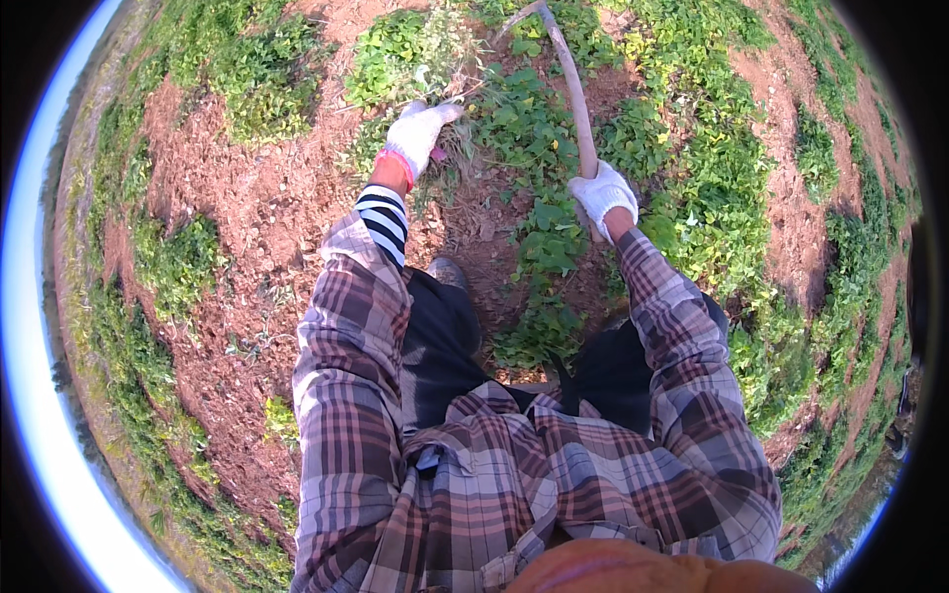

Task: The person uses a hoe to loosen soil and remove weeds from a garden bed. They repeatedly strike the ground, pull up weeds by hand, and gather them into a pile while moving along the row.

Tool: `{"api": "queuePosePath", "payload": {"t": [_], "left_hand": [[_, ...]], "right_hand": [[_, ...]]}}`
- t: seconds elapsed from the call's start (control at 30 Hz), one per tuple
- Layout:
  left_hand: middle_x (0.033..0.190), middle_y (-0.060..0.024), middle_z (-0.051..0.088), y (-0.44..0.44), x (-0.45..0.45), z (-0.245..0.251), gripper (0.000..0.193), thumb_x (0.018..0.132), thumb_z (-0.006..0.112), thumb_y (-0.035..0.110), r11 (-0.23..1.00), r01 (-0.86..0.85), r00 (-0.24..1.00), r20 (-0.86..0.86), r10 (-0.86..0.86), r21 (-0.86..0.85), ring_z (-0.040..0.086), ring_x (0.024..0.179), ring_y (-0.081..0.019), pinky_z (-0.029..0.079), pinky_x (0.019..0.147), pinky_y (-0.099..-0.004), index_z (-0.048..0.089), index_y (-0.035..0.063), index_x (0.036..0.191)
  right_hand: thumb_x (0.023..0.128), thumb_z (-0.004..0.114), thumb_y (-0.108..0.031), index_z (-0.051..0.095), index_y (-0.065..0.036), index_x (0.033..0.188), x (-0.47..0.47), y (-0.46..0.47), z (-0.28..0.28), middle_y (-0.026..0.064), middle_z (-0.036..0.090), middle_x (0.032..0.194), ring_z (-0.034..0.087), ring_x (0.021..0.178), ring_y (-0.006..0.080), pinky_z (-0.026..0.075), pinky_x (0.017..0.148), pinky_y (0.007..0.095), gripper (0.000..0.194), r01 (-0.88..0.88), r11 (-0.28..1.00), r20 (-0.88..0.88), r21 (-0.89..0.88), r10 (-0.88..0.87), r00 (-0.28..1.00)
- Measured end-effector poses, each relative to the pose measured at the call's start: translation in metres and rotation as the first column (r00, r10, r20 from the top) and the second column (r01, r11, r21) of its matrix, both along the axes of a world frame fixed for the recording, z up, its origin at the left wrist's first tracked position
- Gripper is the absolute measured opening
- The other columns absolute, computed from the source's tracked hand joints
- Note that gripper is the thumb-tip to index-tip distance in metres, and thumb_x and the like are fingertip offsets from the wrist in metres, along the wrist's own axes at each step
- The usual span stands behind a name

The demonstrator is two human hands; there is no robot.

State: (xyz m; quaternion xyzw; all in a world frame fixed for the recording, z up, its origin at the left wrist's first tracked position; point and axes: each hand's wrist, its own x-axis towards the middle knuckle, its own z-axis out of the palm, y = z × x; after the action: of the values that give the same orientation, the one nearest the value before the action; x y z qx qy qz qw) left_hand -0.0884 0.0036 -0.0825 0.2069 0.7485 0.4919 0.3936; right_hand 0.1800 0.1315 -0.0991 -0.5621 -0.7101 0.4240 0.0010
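My left hand (417,139), in a white knit glove with a pink band at the wrist, is closed around a clump of grassy weeds (449,55). Its pale tops spread beyond the fingers, and dry strands hang beside the palm; the fingertips are hidden. My right hand (606,199), gloved the same way, grips the lower end of a crooked wooden handle (571,81). At the top edge of the view, this hoe-like tool bends sharply left to a thin head (517,20), partly cut off. Leafy green vines (545,126) grow between my hands.
Rows of low vines (712,141) run on the right, with reddish bare soil (230,185) on the left. My shoe (448,273) stands on soil beside the vines. More leafy patches (182,256) lie to the left.
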Motion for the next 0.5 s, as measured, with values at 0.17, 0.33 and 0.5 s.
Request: {"api": "queuePosePath", "payload": {"t": [0.17, 0.33, 0.5], "left_hand": [[0.109, -0.0086, 0.064, -0.005, -0.003, 0.001, 0.054, 0.083, 0.073, 0.043, 1.000, 0.000, 1.000, -0.031, 0.000, 0.006, 0.059, 0.096, -0.0188, 0.049, 0.063, -0.0340, 0.062, 0.0024, 0.117], [0.116, -0.0103, 0.061, -0.009, 0.002, 0.003, 0.055, 0.082, 0.072, 0.044, 0.997, 0.028, 0.994, -0.107, -0.021, 0.066, 0.057, 0.099, -0.0206, 0.049, 0.063, -0.0330, 0.065, 0.0027, 0.119], [0.104, -0.0096, 0.064, 0.000, -0.002, -0.001, 0.050, 0.083, 0.073, 0.040, 0.998, -0.040, 0.997, -0.070, 0.043, 0.041, 0.056, 0.078, -0.0171, 0.045, 0.055, -0.0313, 0.064, 0.0000, 0.112]], "right_hand": [[0.082, 0.064, -0.022, 0.058, -0.001, 0.109, 0.002, 0.005, -0.058, 0.0115, 0.067, 0.076, 0.068, 0.064, 0.0251, 0.054, 0.059, 0.0405, 0.035, -0.056, 0.992, 0.104, -0.115, 0.068, 0.992], [0.083, 0.066, -0.020, 0.057, 0.000, 0.109, 0.008, -0.007, -0.023, 0.0091, 0.066, 0.074, 0.066, 0.061, 0.0204, 0.053, 0.051, 0.0376, 0.035, -0.035, 0.986, 0.026, -0.162, 0.040, 0.999], [0.083, 0.068, -0.019, 0.057, 0.001, 0.108, 0.022, -0.011, -0.015, 0.0075, 0.064, 0.073, 0.064, 0.057, 0.0189, 0.053, 0.049, 0.0367, 0.034, -0.013, 0.976, -0.047, -0.216, 0.003, 0.999]]}}
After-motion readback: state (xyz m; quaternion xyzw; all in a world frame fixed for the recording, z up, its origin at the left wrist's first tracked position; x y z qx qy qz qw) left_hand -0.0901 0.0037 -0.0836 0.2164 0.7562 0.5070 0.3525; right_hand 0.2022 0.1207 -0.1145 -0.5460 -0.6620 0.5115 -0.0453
